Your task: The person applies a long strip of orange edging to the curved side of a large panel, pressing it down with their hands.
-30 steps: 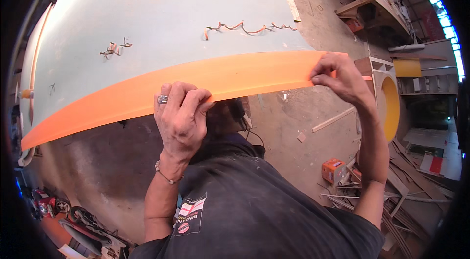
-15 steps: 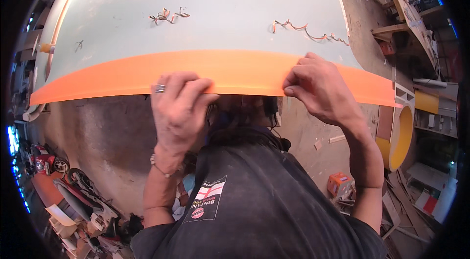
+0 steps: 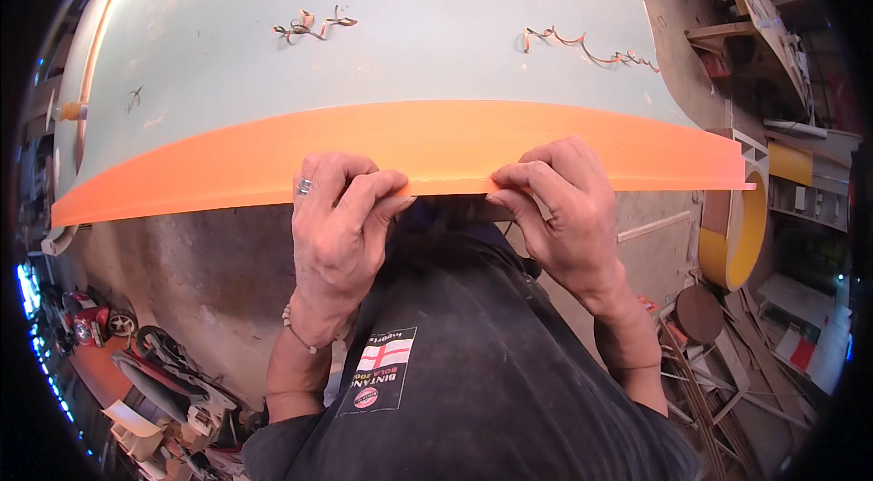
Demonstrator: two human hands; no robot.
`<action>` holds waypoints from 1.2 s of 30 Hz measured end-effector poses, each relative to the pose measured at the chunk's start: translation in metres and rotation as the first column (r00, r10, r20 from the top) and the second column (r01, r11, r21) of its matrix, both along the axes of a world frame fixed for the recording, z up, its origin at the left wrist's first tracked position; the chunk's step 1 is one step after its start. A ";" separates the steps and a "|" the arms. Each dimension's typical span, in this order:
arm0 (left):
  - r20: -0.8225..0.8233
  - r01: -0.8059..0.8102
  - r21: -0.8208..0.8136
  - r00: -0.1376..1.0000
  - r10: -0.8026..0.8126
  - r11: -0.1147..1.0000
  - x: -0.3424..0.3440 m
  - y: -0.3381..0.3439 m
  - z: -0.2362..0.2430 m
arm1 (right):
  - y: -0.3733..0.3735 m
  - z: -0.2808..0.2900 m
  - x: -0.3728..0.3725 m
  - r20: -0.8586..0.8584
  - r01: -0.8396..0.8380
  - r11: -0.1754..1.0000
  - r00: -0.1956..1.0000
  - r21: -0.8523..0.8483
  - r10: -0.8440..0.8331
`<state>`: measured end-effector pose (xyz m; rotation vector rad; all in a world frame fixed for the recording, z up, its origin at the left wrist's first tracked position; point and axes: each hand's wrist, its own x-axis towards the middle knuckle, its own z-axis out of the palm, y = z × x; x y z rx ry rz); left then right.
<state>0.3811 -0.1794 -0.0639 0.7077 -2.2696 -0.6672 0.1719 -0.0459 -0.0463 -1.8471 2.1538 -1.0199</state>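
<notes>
A long orange strip (image 3: pixel 436 137), smooth and flexible-looking, lies along the near edge of a pale grey-blue tabletop (image 3: pixel 409 63). Its near edge shows a narrow folded or raised lip between my hands. My left hand (image 3: pixel 338 225), with a ring and a beaded bracelet, pinches that edge left of the middle. A short way to the right, my right hand (image 3: pixel 568 219) pinches the same edge between thumb and fingers. Thin curled shavings (image 3: pixel 314 25) lie on the tabletop beyond the strip, and a second curly string of shavings (image 3: pixel 591 49) rests farther right.
Past the strip's right end stands a curved panel with a yellow inner face (image 3: pixel 747 245). A wooden rack (image 3: pixel 768 35) is at the far right. Scrap boards and a round brown piece (image 3: pixel 698 314) lie low right. Red and dark motorcycles (image 3: pixel 91 322) stand at the lower left.
My right hand has moved left and a little nearer, closer to my left hand. The strip's middle has come slightly toward me, and its lip now shows between my hands.
</notes>
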 end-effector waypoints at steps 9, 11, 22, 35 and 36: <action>0.003 0.009 0.075 1.000 -0.009 0.997 -0.004 0.000 0.005 | 0.001 -0.005 0.006 0.095 0.053 0.996 0.994 -0.066 -0.047; 0.010 0.020 0.073 1.000 -0.020 0.997 -0.008 -0.001 0.006 | 0.002 -0.005 0.003 0.078 0.056 0.997 0.996 -0.051 -0.051; -0.049 0.076 0.024 0.996 -0.075 0.997 0.005 0.000 -0.013 | -0.014 0.044 -0.049 0.108 -0.129 0.905 0.990 0.406 0.092; -0.068 -0.231 -0.286 0.973 0.221 0.930 -0.003 0.005 -0.008 | -0.060 0.049 -0.015 0.124 -0.244 0.839 0.970 0.487 0.210; -0.112 -0.285 -0.278 0.958 0.263 0.918 0.007 0.000 -0.006 | -0.062 0.048 -0.007 0.154 -0.259 0.857 0.965 0.446 0.212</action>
